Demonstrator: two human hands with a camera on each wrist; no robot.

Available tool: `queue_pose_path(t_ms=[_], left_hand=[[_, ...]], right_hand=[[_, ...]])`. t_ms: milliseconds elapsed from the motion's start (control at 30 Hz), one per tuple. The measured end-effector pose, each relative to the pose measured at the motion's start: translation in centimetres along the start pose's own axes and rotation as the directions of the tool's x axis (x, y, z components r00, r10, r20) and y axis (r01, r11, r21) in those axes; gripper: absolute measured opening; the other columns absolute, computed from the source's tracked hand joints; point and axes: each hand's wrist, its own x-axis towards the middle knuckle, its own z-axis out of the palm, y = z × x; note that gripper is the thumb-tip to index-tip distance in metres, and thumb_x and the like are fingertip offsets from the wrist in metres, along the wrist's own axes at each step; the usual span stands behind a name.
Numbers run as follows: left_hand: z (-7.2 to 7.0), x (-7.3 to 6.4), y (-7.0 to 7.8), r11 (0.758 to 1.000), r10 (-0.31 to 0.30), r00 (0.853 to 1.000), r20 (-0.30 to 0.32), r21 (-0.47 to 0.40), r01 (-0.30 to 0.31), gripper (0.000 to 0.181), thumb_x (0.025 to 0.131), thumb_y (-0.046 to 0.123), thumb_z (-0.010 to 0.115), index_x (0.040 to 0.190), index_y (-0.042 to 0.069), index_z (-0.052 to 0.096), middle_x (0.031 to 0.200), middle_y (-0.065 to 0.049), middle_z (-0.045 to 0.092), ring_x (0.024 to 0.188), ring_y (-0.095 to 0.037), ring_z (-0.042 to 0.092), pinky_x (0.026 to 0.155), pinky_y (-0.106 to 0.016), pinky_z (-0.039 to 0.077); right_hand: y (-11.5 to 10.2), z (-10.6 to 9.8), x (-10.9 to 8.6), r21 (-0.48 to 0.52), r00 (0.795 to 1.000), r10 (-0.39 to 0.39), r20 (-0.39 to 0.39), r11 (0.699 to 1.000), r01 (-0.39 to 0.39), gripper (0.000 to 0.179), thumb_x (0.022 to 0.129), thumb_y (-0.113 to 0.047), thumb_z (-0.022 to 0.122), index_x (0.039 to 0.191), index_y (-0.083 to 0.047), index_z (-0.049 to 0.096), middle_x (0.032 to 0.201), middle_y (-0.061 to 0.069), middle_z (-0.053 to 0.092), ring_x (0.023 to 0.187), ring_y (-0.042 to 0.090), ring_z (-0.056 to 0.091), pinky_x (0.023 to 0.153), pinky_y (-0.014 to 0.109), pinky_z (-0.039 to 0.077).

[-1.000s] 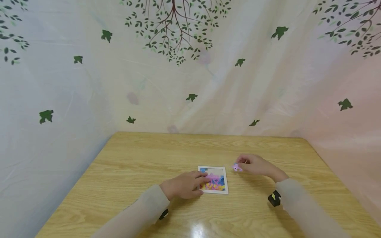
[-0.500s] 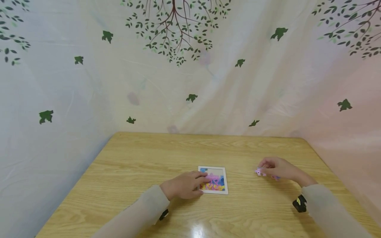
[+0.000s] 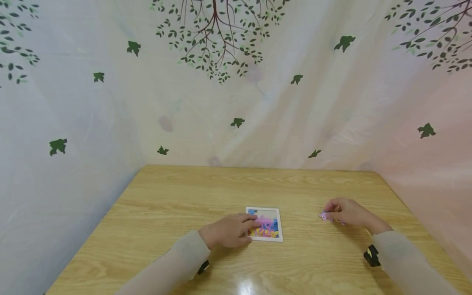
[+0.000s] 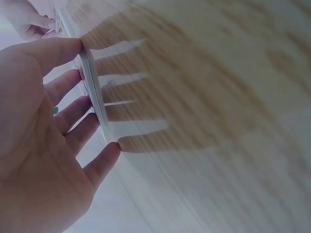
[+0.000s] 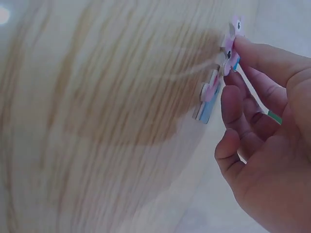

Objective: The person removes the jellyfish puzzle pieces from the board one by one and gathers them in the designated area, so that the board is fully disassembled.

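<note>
My left hand (image 3: 226, 231) rests with spread fingers on the left side of a white-framed jigsaw puzzle (image 3: 273, 237). Its picture shows pink, blue and yellow shapes, with a pale bare area near the top. In the left wrist view, the fingertips of the left hand (image 4: 53, 121) touch the edge of the frame (image 4: 93, 90). To the right of the puzzle, my right hand (image 3: 348, 212) pinches a pink puzzle piece (image 3: 324, 216) between thumb and fingers. Beside it, a second pink-and-blue piece (image 5: 210, 99) lies on the table in the right wrist view, near the curled fingers.
The wooden table (image 3: 177, 192) reaches back to a pale cloth backdrop (image 3: 199, 106) printed with leaves and branches. Similar cloth hangs along both sides. A black wrist device (image 3: 371, 255) sits under the right sleeve.
My right hand has moved right, away from the puzzle, with the pink piece, and has come close to the second piece. The left hand has stayed on the frame.
</note>
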Motion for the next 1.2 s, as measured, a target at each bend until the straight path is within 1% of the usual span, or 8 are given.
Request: queue_pose_path(t_ms=[200,400,533,700,833,1000,1133,1200], left_hand=[[0.0,0.0,0.1,1.0,-0.003,1.0,-0.001,0.006,0.003,0.055,0.105,0.034,0.056,0.157,0.018,0.044,0.163,-0.003,0.038,0.148,-0.024,0.037,0.121,-0.036,0.03],[-0.1,0.0,-0.2,1.0,0.021,1.0,-0.011,0.013,-0.021,0.056,0.105,0.035,0.058,0.156,0.017,0.045,0.162,-0.004,0.04,0.147,-0.024,0.04,0.12,-0.036,0.032],[0.1,0.1,-0.5,0.999,0.036,0.999,-0.019,-0.004,-0.036,0.056,0.104,0.034,0.06,0.155,0.016,0.046,0.161,-0.005,0.04,0.146,-0.025,0.04,0.119,-0.037,0.033],[0.0,0.2,-0.6,0.998,0.057,0.997,-0.042,-0.036,-0.058,0.055,0.103,0.031,0.063,0.153,0.014,0.049,0.159,-0.007,0.042,0.145,-0.025,0.042,0.119,-0.037,0.034],[0.0,0.0,-0.5,0.996,0.059,0.997,-0.058,-0.061,-0.063,0.054,0.102,0.03,0.064,0.152,0.012,0.05,0.159,-0.008,0.043,0.143,-0.026,0.043,0.118,-0.037,0.035],[0.1,-0.2,-0.5,0.996,0.055,0.996,-0.065,-0.063,-0.059,0.055,0.103,0.031,0.063,0.153,0.013,0.049,0.16,-0.009,0.041,0.145,-0.027,0.041,0.12,-0.04,0.033],[0.2,-0.6,-0.4,0.996,0.062,0.996,-0.067,-0.054,-0.065,0.055,0.104,0.031,0.061,0.154,0.012,0.047,0.161,-0.009,0.039,0.147,-0.028,0.039,0.121,-0.04,0.031],[0.2,-0.9,-0.4,0.996,0.062,0.996,-0.067,-0.052,-0.066,0.054,0.104,0.03,0.061,0.153,0.012,0.048,0.161,-0.01,0.039,0.147,-0.028,0.038,0.121,-0.04,0.03]], right_hand=[[-0.1,0.1,-0.1,-0.008,1.0,0.026,-0.002,1.0,-0.026,0.016,0.098,-0.014,0.069,0.106,-0.001,0.069,0.08,0.003,0.062,0.058,0.011,0.049,0.05,0.023,0.042],[-0.4,0.0,-0.2,-0.01,1.0,0.025,-0.002,1.0,-0.025,0.017,0.098,-0.014,0.069,0.107,0.0,0.07,0.081,0.003,0.062,0.058,0.012,0.049,0.05,0.023,0.042],[-0.5,0.0,-0.2,-0.007,1.0,0.02,0.001,1.0,-0.02,0.018,0.098,-0.015,0.069,0.107,0.001,0.07,0.082,0.004,0.063,0.058,0.012,0.05,0.051,0.023,0.042],[-0.6,0.0,-0.3,-0.011,1.0,0.018,-0.004,1.0,-0.018,0.018,0.098,-0.014,0.069,0.107,0.001,0.07,0.082,0.004,0.063,0.059,0.012,0.05,0.051,0.023,0.042],[-0.7,0.0,-0.4,-0.013,1.0,0.028,-0.014,1.0,-0.028,0.019,0.098,-0.015,0.07,0.109,0.001,0.069,0.082,0.004,0.063,0.059,0.013,0.051,0.05,0.023,0.043],[-0.7,0.0,-0.2,-0.01,0.999,0.043,-0.016,0.999,-0.043,0.023,0.098,-0.019,0.07,0.113,0.0,0.068,0.082,0.004,0.063,0.06,0.015,0.053,0.05,0.025,0.045],[-0.9,0.0,0.1,-0.009,1.0,0.026,-0.009,1.0,-0.026,0.027,0.099,-0.023,0.069,0.114,0.0,0.068,0.078,0.004,0.062,0.057,0.014,0.05,0.049,0.026,0.045],[-1.0,0.1,0.3,-0.01,1.0,0.002,-0.001,1.0,-0.002,0.028,0.1,-0.023,0.068,0.115,0.001,0.067,0.076,0.004,0.062,0.054,0.012,0.048,0.047,0.026,0.044]])
